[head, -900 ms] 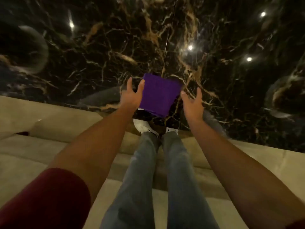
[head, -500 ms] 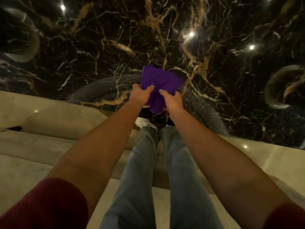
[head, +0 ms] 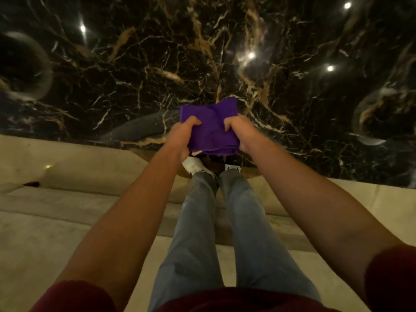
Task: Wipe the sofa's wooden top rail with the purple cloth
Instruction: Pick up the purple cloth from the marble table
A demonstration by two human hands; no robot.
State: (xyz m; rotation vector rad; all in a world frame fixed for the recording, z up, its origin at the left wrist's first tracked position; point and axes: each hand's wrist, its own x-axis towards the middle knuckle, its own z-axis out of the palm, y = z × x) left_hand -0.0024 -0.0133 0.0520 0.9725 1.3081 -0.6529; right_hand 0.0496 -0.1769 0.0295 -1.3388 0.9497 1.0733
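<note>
Both hands are closed on the purple cloth (head: 210, 129), one at each side. The left hand (head: 182, 137) has its fingers curled over the cloth's left edge, knuckles up, with the thumb side tucked underneath. The right hand (head: 239, 134) grips the right edge the same way, its fingers (head: 227, 129) pressed into the fabric so the cloth bunches between the two fists. The cloth is folded into a thick pad, its folded edges showing along the side nearest the person and one corner sticking up on the far right.

The cloth is held in the air, out in front of the body, above the person's shoes (head: 195, 166). Just below the cloth, white shoes stand on the floor, partly hidden by the hands. Nearer than the cloth, legs in light blue jeans (head: 243, 221) run down toward the camera, and both forearms reach out from dark red sleeves (head: 391, 280).

Behind and beyond the cloth spreads a glossy black marble floor (head: 135, 75) with gold and white veins and several bright reflected light spots. Nearer than the cloth, on both sides of the legs, lies a beige stepped surface (head: 67, 199); whether it is upholstery or stone cannot be told.
</note>
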